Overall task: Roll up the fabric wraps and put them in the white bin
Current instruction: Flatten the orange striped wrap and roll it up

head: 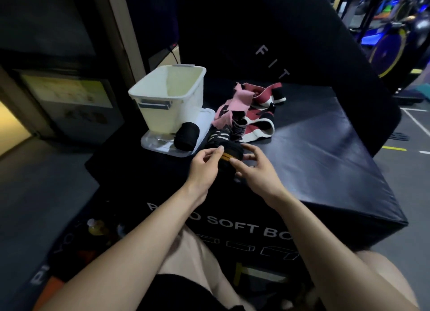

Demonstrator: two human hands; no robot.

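Observation:
A black wrap with yellow stripes point(229, 156) lies partly rolled on the black soft box. My left hand point(206, 165) pinches its left end, and my right hand point(252, 168) grips its right side with curled fingers. A finished black roll point(186, 135) sits on the clear lid beside the white bin point(167, 96), which stands upright and looks empty. Behind my hands lies a loose heap of pink, red, white and black wraps point(249, 110).
The clear lid point(162, 145) lies under the bin at the box's left edge. The soft box top point(325, 152) stretches to the right. A dark padded panel rises behind. Bottles point(97, 227) stand on the floor at lower left.

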